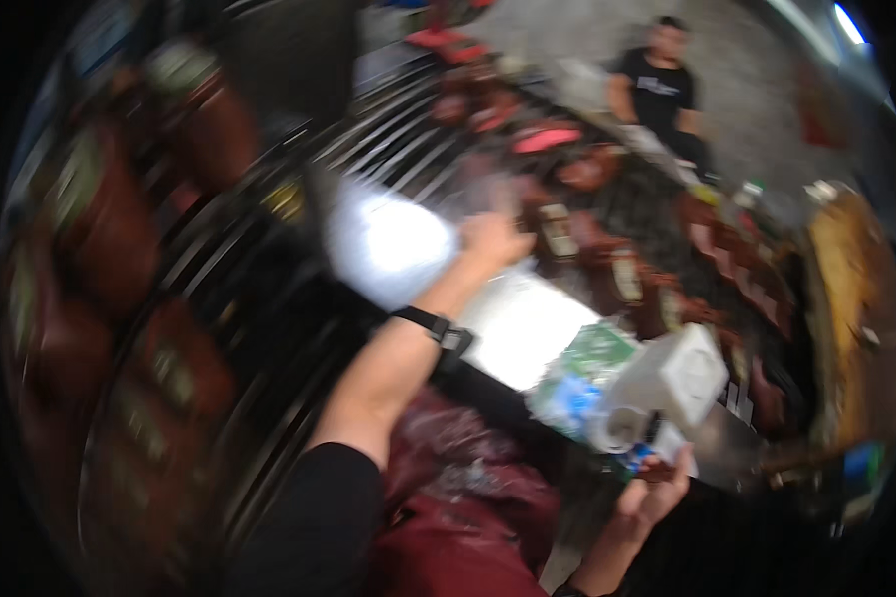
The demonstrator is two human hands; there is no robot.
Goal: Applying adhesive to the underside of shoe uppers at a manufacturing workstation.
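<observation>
While the frame is heavily motion-blurred, the layout reads well enough. The person's left hand [490,239], with a black strap on its wrist, is stretched out over the shiny metal counter [528,333] toward rows of dark red-brown packaged goods [617,274]; whether its fingers are apart or together cannot be told. The right hand [652,493] is low at the counter's near edge, fingers curled up under a white boxy plastic device with a handle-like loop [667,383], which it holds tilted over a green-and-blue printed packet [582,373].

Risks, as judged:
- device carried from below only; could tip off the fingers onto the packet
- outstretched arm could knock the nearer red-brown packs
- a second person in a black shirt [659,90] sits well apart, no interference
</observation>
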